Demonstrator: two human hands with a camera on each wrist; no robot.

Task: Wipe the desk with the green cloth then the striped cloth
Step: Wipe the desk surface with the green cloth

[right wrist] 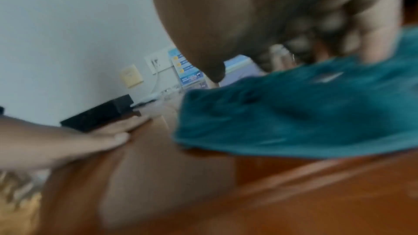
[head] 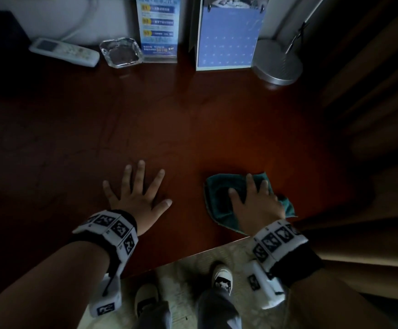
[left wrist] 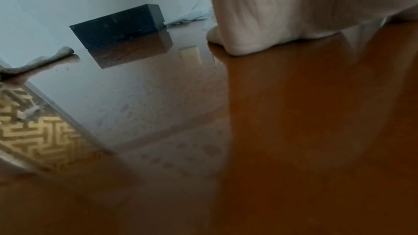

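Note:
The green cloth (head: 219, 193) lies crumpled on the dark red-brown desk (head: 169, 129), near its front right corner. My right hand (head: 252, 198) presses on top of it with the fingers spread; in the blurred right wrist view the green cloth (right wrist: 294, 110) bunches under the palm. A little to the left of the cloth, my left hand (head: 136, 186) rests flat on the bare desk, fingers splayed, holding nothing. The left wrist view shows a greyish cloth (left wrist: 45, 58) at the desk's far left edge; no stripes can be made out on it.
Along the back wall stand a white remote (head: 64, 52), a glass ashtray (head: 121, 52), a blue sign stand (head: 157, 29), a desk calendar (head: 228, 36) and a round metal lamp base (head: 277, 64). A black box (left wrist: 117, 24) sits back left. Patterned carpet (head: 193, 269) lies below the front edge.

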